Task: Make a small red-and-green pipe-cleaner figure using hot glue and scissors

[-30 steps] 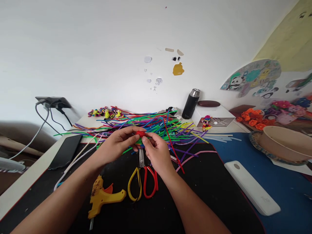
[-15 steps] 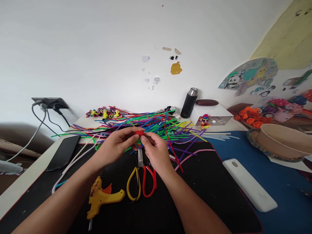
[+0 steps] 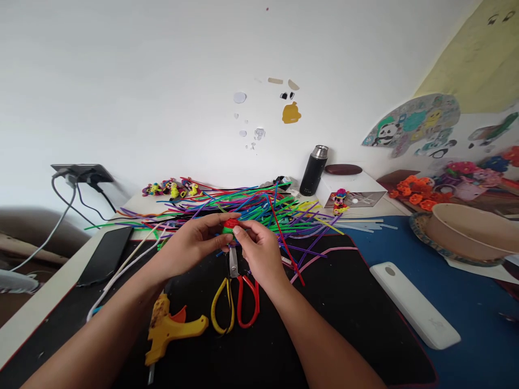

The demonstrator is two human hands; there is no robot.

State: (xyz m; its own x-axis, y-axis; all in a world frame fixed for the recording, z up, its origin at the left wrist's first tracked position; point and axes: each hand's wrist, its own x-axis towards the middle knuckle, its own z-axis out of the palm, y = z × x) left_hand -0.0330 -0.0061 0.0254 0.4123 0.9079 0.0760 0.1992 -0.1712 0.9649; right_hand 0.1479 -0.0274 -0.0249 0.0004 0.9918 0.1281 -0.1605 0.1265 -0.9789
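Note:
Between my two hands is a small red and green pipe-cleaner piece (image 3: 231, 223), red on top and green below. My left hand (image 3: 195, 239) grips it from the left with thumb and fingers closed. From the right, my right hand (image 3: 258, 247) pinches it, thumb pressed to its side. The fingers hide part of the piece. Just beneath the hands lie scissors (image 3: 234, 292) with one yellow and one red handle, blades pointing away. A yellow glue gun (image 3: 172, 327) rests on the black mat (image 3: 336, 324), near my left forearm. Behind the hands spreads a heap of colourful pipe cleaners (image 3: 259, 208).
A phone (image 3: 105, 255) lies at left, below a socket with cables (image 3: 81, 174). Small figures (image 3: 174, 187) stand at the back left. A black thermos (image 3: 314, 170) and a white box (image 3: 365, 186) stand against the wall. At right are a white power bank (image 3: 416, 305) and a bowl (image 3: 474, 229).
My left thumb has shifted down off the front of the piece, so more of its red top and green part shows. Both hands keep hold of it in nearly the same spot.

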